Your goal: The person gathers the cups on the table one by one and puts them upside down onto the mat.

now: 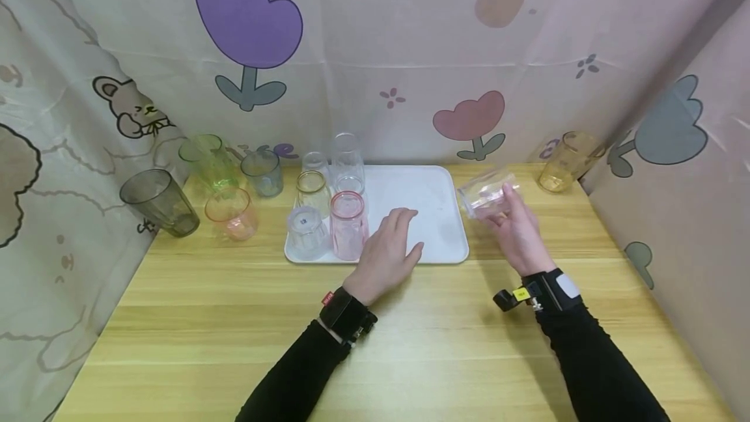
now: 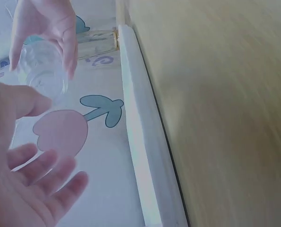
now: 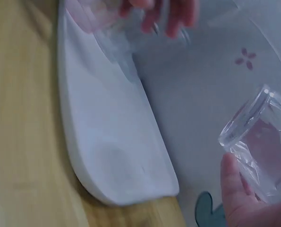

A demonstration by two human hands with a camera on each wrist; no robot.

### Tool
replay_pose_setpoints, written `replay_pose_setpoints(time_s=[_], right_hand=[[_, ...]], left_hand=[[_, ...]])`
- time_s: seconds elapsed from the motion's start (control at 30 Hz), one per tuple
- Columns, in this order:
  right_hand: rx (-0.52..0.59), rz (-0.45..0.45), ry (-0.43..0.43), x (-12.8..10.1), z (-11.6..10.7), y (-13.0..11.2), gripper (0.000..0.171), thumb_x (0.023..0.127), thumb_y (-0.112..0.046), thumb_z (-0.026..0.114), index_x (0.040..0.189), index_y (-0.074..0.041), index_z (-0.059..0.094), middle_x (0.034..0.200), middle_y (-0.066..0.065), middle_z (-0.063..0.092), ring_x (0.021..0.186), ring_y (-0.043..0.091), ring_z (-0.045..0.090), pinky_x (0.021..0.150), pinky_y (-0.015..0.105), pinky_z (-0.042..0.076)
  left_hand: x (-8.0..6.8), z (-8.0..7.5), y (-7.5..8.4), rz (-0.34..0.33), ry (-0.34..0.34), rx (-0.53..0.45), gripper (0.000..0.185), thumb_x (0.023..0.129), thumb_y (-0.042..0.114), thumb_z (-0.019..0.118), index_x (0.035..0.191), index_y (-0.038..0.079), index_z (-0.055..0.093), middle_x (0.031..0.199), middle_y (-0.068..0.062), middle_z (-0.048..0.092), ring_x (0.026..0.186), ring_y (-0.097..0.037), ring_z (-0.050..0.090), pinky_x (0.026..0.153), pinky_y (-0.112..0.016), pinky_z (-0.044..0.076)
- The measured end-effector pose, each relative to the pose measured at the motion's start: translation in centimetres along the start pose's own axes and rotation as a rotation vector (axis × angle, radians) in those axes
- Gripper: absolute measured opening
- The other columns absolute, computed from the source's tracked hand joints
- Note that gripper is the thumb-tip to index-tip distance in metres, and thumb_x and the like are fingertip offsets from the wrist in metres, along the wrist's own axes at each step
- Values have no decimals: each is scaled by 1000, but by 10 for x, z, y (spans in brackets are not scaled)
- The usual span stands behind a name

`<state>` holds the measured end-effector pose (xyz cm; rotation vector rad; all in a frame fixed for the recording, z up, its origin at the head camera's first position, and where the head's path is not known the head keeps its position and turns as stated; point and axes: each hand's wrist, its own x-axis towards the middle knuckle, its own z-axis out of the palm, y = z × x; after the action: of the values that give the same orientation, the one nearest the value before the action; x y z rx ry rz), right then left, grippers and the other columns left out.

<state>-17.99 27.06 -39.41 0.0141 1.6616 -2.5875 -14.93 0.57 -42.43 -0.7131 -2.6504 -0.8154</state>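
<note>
My right hand (image 1: 518, 230) grips a clear glass (image 1: 483, 193), tilted on its side, beyond the right end of the white tray (image 1: 436, 213). In the right wrist view the faceted clear glass (image 3: 263, 142) shows its rim, with the thumb along its wall. My left hand (image 1: 388, 253) is over the middle of the tray, fingers loosely spread and nothing in them. Just left of it stands a pink glass (image 1: 348, 233), beside a clear tumbler (image 1: 307, 234). Behind these are a yellowish glass (image 1: 313, 194), a tall clear glass (image 1: 348, 165) and a smaller clear glass (image 1: 315, 163).
Left of the tray stand a dark grey glass (image 1: 164, 204), a green glass (image 1: 212, 165), a blue glass (image 1: 263, 174) and an orange-pink glass (image 1: 233, 217). An amber glass (image 1: 565, 165) is at the back right. A patterned curtain (image 1: 381, 31) hangs behind the wooden table (image 1: 433, 344).
</note>
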Motion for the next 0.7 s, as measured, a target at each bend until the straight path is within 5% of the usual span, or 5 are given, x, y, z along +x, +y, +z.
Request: replay_pose_setpoints(time_s=[0.2,0.37,0.7], right_hand=[[-10,65,-70,-6,22,19,60,109,-46,48,159,-17,32,134,2,58,116,14,66,105,27,52],[-38,126,-86,-12,41,31,70,108,-51,47,163,-15,25,135,4,57,115,15,65,104,27,53],[-30,181,-168,-21,62,48,56,107,-58,43,153,-27,37,129,-1,60,106,13,66,90,22,57]], left_hand=[[4,0,4,26,131,-45,70,94,28,76,148,1,41,145,-16,48,128,-28,55,92,-38,60],[7,0,8,36,175,-80,77,91,28,81,148,-2,39,146,-19,47,130,-30,54,102,-39,56],[7,2,10,81,210,-96,84,83,23,89,147,-1,40,145,-18,47,127,-29,55,103,-35,55]])
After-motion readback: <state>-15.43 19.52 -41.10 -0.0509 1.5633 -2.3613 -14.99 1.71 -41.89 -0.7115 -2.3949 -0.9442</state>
